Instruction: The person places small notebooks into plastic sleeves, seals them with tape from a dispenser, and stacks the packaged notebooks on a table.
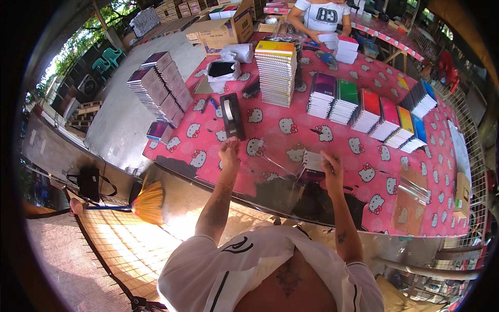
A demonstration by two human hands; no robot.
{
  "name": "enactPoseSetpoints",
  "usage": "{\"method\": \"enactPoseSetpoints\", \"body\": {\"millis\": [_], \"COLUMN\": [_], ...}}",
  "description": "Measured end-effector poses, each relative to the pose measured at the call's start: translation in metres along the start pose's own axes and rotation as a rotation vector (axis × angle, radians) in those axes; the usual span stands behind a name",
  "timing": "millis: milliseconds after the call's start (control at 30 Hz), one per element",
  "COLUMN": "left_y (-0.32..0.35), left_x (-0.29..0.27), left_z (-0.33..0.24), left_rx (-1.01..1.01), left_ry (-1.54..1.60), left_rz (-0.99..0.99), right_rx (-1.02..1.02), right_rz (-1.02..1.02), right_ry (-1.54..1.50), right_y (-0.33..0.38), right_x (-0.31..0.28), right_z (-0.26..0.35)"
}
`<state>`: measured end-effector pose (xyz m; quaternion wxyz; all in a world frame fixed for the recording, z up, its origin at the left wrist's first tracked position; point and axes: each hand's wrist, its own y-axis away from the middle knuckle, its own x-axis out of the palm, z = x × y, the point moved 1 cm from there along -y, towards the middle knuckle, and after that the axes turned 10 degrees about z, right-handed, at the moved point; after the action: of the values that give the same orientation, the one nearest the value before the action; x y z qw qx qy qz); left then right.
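My left hand [229,150] is at the near end of a black tape dispenser [232,118], fingertips pinched together; whatever is between them is too small to make out. Clear tape sits on the dispenser's roll. My right hand [332,170] is beside a small stack of spiral notebooks [312,162] near the table's front edge. Its fingers are partly stretched out and apart, and they seem to hold nothing. A clear plastic sheet [275,161] lies around the left side of that stack, its outline hard to follow.
A tall yellow-topped notebook stack [275,73] stands beyond the dispenser. Rows of coloured notebooks [365,109] are at right, purple-covered stacks [161,88] at left. Plastic packs [414,190] lie on cardboard at far right. Another person [322,20] handles notebooks across the table.
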<state>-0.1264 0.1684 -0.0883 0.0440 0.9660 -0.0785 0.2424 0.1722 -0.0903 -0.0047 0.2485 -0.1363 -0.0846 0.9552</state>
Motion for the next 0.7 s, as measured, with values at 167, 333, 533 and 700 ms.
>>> {"method": "enactPoseSetpoints", "body": {"millis": [167,333,533,700], "left_y": [-0.013,0.057,0.039,-0.023], "left_x": [-0.015,0.208,0.331,0.238], "left_z": [-0.079,-0.116,-0.043,0.049], "left_rx": [0.001,0.615,0.298,-0.668], "left_ry": [-1.795,-1.211,-1.768,-0.927], "left_rz": [0.018,1.222,1.945,1.682], "right_rx": [-0.024,0.015,0.044,-0.030], "right_rz": [-0.038,-0.058,-0.042,-0.030], "right_ry": [0.024,-0.065,-0.188,-0.346], "right_y": [0.004,0.009,0.010,0.007], "right_x": [0.000,0.007,-0.001,0.015], "right_z": [0.000,-0.011,-0.011,-0.001]}}
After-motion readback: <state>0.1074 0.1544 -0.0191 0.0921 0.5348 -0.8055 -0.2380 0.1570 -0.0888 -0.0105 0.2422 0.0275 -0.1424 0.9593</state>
